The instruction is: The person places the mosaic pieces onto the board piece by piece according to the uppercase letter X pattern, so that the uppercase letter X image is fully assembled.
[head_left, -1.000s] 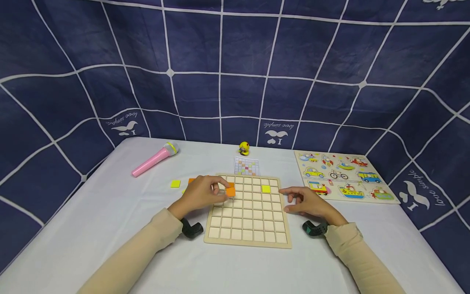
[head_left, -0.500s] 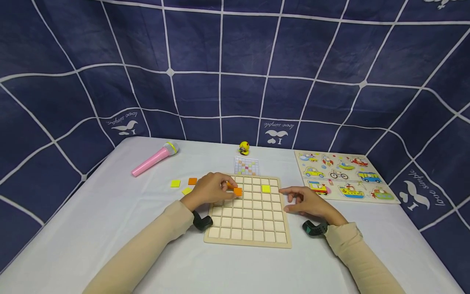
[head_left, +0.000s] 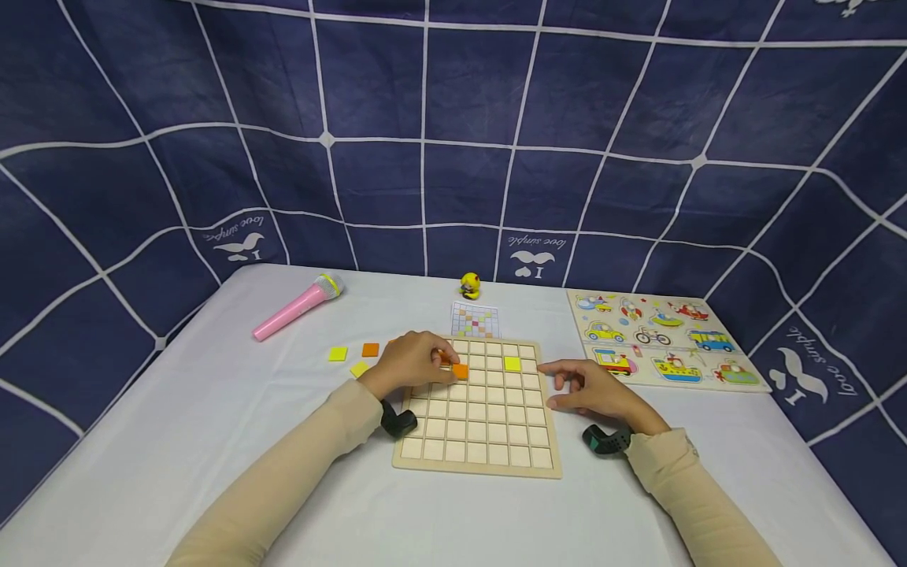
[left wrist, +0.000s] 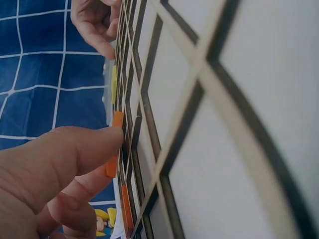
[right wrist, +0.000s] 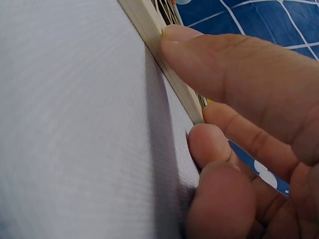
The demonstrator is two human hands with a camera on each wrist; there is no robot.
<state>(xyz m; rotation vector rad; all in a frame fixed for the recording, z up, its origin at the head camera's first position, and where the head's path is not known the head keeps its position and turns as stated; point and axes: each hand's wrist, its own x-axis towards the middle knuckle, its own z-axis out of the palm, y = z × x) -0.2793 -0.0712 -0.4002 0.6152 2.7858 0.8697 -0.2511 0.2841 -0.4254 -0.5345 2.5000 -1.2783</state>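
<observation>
In the head view my left hand [head_left: 411,364] pinches an orange square tile [head_left: 461,372] between thumb and fingers, low over the upper left part of a wooden grid board [head_left: 489,435]. The left wrist view shows this tile tipped on edge at the grid lines. A second orange tile [left wrist: 127,206] lies in the board, mostly hidden by the hand in the head view. A yellow tile [head_left: 512,364] sits in a square toward the upper right. My right hand [head_left: 594,387] holds nothing; its thumb [right wrist: 189,59] and forefinger touch the board's right edge, the other fingers loosely bent.
Left of the board lie loose yellow tiles [head_left: 338,354] and orange tiles [head_left: 371,350]. Behind it are a printed colour-grid card [head_left: 475,321] and a small yellow figure [head_left: 470,286]. A pink microphone [head_left: 298,309] lies back left, a picture puzzle board [head_left: 666,339] at right.
My left hand has moved right over the board with the orange tile, then slightly lower onto the grid. The right hand has stayed at the board's edge.
</observation>
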